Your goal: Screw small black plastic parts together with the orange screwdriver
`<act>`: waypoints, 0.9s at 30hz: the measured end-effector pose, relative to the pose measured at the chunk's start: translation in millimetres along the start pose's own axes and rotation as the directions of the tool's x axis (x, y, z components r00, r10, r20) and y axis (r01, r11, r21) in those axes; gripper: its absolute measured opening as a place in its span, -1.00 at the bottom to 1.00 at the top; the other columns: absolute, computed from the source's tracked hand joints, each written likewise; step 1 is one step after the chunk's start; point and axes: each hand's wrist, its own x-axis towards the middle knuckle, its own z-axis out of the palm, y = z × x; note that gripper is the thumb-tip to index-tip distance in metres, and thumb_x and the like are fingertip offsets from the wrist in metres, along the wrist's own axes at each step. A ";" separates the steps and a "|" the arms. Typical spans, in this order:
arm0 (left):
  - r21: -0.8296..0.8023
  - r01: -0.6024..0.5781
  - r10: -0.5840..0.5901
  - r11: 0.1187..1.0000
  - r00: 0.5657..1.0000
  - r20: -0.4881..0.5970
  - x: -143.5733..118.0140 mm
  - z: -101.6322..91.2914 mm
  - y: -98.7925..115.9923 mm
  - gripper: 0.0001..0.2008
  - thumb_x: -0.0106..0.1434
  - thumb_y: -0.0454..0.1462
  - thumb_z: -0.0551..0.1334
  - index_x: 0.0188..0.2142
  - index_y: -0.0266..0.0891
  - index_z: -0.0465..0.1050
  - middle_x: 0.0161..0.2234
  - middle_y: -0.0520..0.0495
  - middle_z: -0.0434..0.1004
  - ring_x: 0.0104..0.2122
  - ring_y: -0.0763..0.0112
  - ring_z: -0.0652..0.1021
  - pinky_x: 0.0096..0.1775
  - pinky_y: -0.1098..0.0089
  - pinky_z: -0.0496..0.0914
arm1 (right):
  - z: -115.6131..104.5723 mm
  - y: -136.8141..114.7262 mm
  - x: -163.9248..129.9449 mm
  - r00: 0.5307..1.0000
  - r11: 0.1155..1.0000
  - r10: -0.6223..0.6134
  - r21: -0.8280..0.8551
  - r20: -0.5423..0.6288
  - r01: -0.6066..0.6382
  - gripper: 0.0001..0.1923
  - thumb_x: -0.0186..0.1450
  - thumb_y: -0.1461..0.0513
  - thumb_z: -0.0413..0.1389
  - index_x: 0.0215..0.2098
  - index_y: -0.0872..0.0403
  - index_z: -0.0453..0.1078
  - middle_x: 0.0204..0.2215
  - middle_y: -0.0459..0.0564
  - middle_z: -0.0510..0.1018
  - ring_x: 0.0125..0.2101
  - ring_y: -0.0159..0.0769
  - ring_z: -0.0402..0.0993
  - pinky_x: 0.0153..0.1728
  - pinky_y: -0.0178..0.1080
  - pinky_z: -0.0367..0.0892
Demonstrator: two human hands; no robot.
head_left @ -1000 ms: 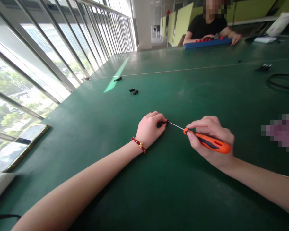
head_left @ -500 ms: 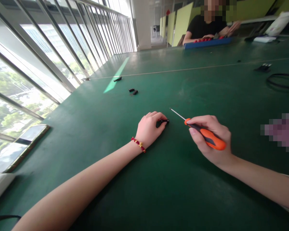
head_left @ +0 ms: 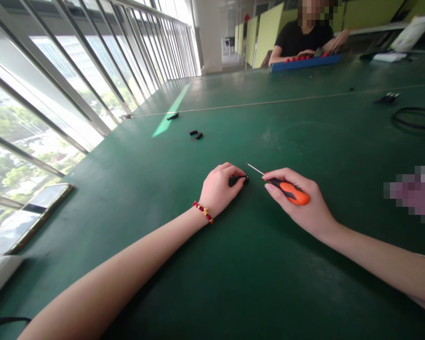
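Note:
My left hand rests on the green table and pinches a small black part against the surface. My right hand grips an orange-and-black screwdriver by its handle. The thin metal shaft points up and to the left, and its tip sits just above and to the right of the black part, not touching it. A red bead bracelet circles my left wrist.
Two small black parts and another lie farther back on the left. A black cable loop and a black piece lie at the right. Another person works at a blue tray across the table. Windows run along the left.
My right hand pulled the screwdriver tip out of the black part, lifted it away, then moved back left toward the part. My left hand stayed in place on the part.

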 end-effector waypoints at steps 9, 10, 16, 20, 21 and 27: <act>0.181 -0.318 0.325 0.931 0.946 -0.012 -5.9 -1.2 8.6 -0.82 0.31 -0.23 0.12 -0.24 -0.21 0.48 -0.25 -0.04 0.53 -0.25 0.39 0.46 -0.19 0.34 0.31 | 3.0 4.1 2.7 0.999 0.999 -0.030 -0.017 0.027 0.031 -0.82 0.24 0.22 0.11 -0.17 0.03 0.42 -0.26 -0.02 0.50 -0.23 -0.30 0.46 -0.18 -0.25 0.34; 0.212 -0.360 0.367 0.908 0.930 0.008 -7.4 -1.5 10.7 -0.81 0.32 -0.22 0.10 -0.23 -0.21 0.47 -0.25 -0.04 0.54 -0.25 0.39 0.46 -0.21 0.34 0.29 | 3.3 4.6 2.8 0.999 0.999 -0.031 -0.023 0.035 0.032 -0.82 0.24 0.22 0.11 -0.17 0.04 0.42 -0.27 -0.02 0.50 -0.25 -0.31 0.46 -0.19 -0.25 0.34; 0.265 -0.416 0.416 0.870 0.908 0.057 -10.5 -3.7 15.7 -0.77 0.35 -0.19 0.07 -0.22 -0.19 0.48 -0.25 -0.03 0.56 -0.26 0.41 0.46 -0.21 0.34 0.25 | 2.3 4.6 2.2 0.996 0.998 -0.042 -0.051 0.077 0.046 -0.86 0.22 0.28 0.09 -0.23 0.03 0.41 -0.31 -0.04 0.51 -0.30 -0.29 0.45 -0.26 -0.23 0.32; 0.254 -0.422 0.427 0.871 0.903 0.036 -10.0 -4.2 14.9 -0.76 0.35 -0.19 0.06 -0.20 -0.17 0.49 -0.25 -0.01 0.56 -0.27 0.42 0.46 -0.21 0.34 0.25 | 1.8 5.8 2.2 0.996 0.999 -0.013 -0.041 0.090 0.016 -0.86 0.20 0.26 0.12 -0.24 0.03 0.41 -0.29 -0.04 0.52 -0.28 -0.26 0.45 -0.24 -0.20 0.31; 0.251 -0.422 0.429 0.871 0.903 0.030 -10.0 -4.1 14.7 -0.76 0.35 -0.19 0.06 -0.20 -0.17 0.49 -0.25 -0.01 0.56 -0.27 0.43 0.46 -0.21 0.34 0.25 | 2.0 6.3 2.3 0.996 0.999 -0.012 -0.039 0.089 0.016 -0.86 0.20 0.25 0.13 -0.24 0.03 0.42 -0.29 -0.04 0.52 -0.29 -0.26 0.45 -0.24 -0.20 0.32; 0.249 -0.389 0.390 0.887 0.920 0.044 -9.5 -2.2 13.0 -0.75 0.34 -0.16 0.07 -0.18 -0.16 0.49 -0.23 -0.03 0.55 -0.24 0.41 0.45 -0.20 0.34 0.25 | 2.2 8.4 2.3 0.996 0.999 -0.025 -0.039 0.081 0.028 -0.88 0.22 0.25 0.11 -0.26 0.03 0.42 -0.31 -0.03 0.53 -0.31 -0.27 0.46 -0.26 -0.20 0.32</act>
